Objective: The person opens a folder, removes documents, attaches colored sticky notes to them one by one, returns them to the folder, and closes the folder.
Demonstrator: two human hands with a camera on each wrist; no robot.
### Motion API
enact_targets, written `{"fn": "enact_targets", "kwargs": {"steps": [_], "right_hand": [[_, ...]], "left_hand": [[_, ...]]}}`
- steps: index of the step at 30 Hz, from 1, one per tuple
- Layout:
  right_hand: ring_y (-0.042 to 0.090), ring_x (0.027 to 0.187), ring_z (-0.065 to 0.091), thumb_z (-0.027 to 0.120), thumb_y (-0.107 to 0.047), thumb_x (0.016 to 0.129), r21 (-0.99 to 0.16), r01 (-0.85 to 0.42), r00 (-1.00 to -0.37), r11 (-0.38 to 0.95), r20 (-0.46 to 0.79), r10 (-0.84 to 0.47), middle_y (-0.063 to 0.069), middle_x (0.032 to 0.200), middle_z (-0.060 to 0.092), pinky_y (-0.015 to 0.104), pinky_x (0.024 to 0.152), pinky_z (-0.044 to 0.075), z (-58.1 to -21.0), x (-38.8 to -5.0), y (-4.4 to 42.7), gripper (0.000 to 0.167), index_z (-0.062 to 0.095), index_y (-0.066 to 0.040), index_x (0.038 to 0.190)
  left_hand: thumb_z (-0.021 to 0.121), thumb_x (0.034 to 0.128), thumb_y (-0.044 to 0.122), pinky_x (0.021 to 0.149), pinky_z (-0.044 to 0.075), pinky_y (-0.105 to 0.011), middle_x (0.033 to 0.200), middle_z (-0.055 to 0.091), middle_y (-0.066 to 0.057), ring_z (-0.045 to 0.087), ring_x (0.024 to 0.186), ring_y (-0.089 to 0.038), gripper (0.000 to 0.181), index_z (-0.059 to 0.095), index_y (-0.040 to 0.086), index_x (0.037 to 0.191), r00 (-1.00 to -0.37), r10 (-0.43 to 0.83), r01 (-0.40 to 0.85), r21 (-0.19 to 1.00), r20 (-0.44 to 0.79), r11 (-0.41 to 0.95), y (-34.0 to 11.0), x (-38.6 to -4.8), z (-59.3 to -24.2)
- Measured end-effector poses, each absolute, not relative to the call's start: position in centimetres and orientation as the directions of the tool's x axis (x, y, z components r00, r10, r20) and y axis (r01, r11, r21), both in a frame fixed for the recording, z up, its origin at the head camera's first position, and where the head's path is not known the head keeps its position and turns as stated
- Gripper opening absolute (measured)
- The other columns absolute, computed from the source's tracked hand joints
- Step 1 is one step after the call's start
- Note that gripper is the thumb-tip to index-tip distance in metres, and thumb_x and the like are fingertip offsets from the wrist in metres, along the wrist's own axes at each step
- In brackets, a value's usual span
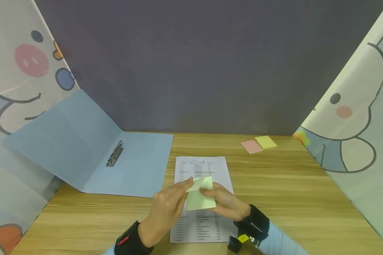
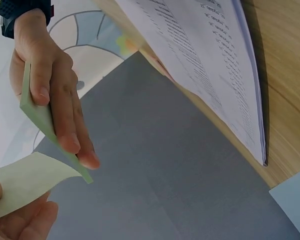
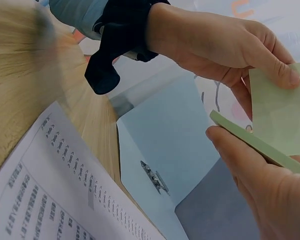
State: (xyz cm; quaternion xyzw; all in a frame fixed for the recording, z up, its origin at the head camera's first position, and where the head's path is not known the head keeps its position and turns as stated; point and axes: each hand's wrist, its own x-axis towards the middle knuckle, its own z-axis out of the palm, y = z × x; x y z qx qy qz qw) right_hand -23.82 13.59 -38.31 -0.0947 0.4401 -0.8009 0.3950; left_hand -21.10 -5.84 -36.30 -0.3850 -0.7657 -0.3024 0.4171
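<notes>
Wooden table (image 1: 306,198), dark backdrop (image 1: 191,67), pad (image 1: 200,202) (green)

Open light-blue folder (image 1: 145,163) with silver metal clip (image 1: 115,154), left of printed white paper (image 1: 207,226); square pink notepad (image 1: 251,147) just beside square yellow notepad (image 1: 266,142), near upright dark-grey panel (image 1: 191,71).

Looks like a little office-style desk nook tbh: wood-grain tabletop (image 1: 293,198), plain dark grey panel (image 1: 191,63) at the back, cartoon-print panels (image 1: 354,106) both sides. Blue clip folder (image 1: 143,159), printed pages (image 1: 207,230) and green sticky-note pad (image 1: 200,202) all say office. Can't tell what building it's in, though.
</notes>
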Motion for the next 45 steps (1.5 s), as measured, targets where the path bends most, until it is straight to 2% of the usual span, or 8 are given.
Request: {"fn": "enact_targets", "kwargs": {"steps": [9,17,21,26,31,33,39,45], "right_hand": [[0.018,0.112,0.05,0.045,-0.012,0.095,-0.837,0.489,-0.731,-0.248,-0.238,-0.64,0.009,0.122,0.047,0.033,0.097,0.043,-38.6,-24.0,14.3,0.05,0.022,0.001,0.137],[0.015,0.097,0.053,0.056,-0.025,0.09,-0.929,0.368,-0.861,-0.023,-0.332,-0.384,0.004,0.113,0.055,0.031,0.087,0.043,-39.2,-25.3,17.7,0.056,0.031,-0.002,0.135],[0.024,0.109,0.047,0.054,-0.026,0.091,-0.944,0.321,-0.905,0.082,-0.331,-0.267,0.015,0.127,0.047,0.041,0.095,0.038,-39.5,-26.4,20.8,0.059,0.026,-0.002,0.136],[0.041,0.132,0.018,0.05,-0.023,0.093,-0.935,0.295,-0.936,0.199,-0.324,-0.134,0.026,0.147,0.014,0.056,0.109,0.015,-39.5,-28.1,25.0,0.074,0.003,0.001,0.144],[0.03,0.109,0.043,0.044,-0.016,0.095,-0.927,0.22,-0.964,0.305,-0.255,-0.079,0.024,0.123,0.04,0.037,0.093,0.039,-40.2,-30.1,28.3,0.053,0.022,0.011,0.135],[0.032,0.107,0.046,0.045,-0.015,0.094,-0.903,0.227,-0.965,0.366,-0.26,-0.042,0.028,0.121,0.042,0.038,0.091,0.042,-40.5,-30.9,29.1,0.052,0.025,0.016,0.132],[0.051,0.126,0.022,0.054,-0.015,0.087,-0.786,0.338,-0.935,0.518,-0.343,0.089,0.041,0.14,0.012,0.056,0.107,0.022,-41.6,-32.9,30.1,0.075,0.009,0.023,0.134],[0.056,0.126,0.022,0.057,-0.024,0.085,-0.657,0.296,-0.943,0.693,-0.314,0.106,0.042,0.138,0.019,0.06,0.103,0.025,-42.3,-33.5,30.5,0.076,0.02,0.024,0.132]], "left_hand": [[0.04,0.0957,0.007,0.066,0.056,-0.033,0.086,0.071,-0.012,0.069,0.075,-0.023,0.03,0.07,0.0,0.096,-0.254,0.312,0.857,0.063,0.915,0.512,-5.8,-21.5,-36.2],[0.042,0.0936,0.005,0.063,0.056,-0.03,0.082,0.072,-0.008,0.069,0.073,-0.021,0.029,0.071,0.004,0.092,-0.219,0.321,0.862,0.028,0.922,0.507,-6.0,-21.7,-36.4],[0.041,0.0935,0.005,0.062,0.056,-0.029,0.08,0.072,-0.006,0.069,0.072,-0.019,0.03,0.071,0.004,0.091,-0.224,0.329,0.859,0.027,0.917,0.511,-6.1,-21.8,-36.6],[0.039,0.0948,0.006,0.062,0.056,-0.028,0.08,0.072,-0.006,0.069,0.071,-0.018,0.033,0.072,0.005,0.089,-0.262,0.34,0.851,0.05,0.903,0.523,-6.2,-21.8,-36.8],[0.038,0.0959,0.008,0.061,0.055,-0.028,0.081,0.072,-0.005,0.069,0.072,-0.018,0.035,0.072,0.005,0.088,-0.302,0.352,0.837,0.071,0.886,0.542,-6.2,-21.8,-37.1],[0.038,0.0965,0.009,0.061,0.056,-0.028,0.081,0.072,-0.005,0.069,0.072,-0.018,0.036,0.072,0.006,0.088,-0.311,0.355,0.834,0.074,0.882,0.547,-6.2,-21.8,-37.2],[0.037,0.0971,0.011,0.061,0.055,-0.028,0.081,0.072,-0.003,0.069,0.072,-0.016,0.037,0.072,0.008,0.088,-0.332,0.369,0.824,0.075,0.868,0.562,-6.4,-21.8,-37.4],[0.036,0.0975,0.013,0.061,0.055,-0.028,0.08,0.072,-0.003,0.069,0.072,-0.016,0.038,0.073,0.009,0.087,-0.348,0.383,0.822,0.082,0.856,0.564,-6.4,-21.9,-37.6]]}}
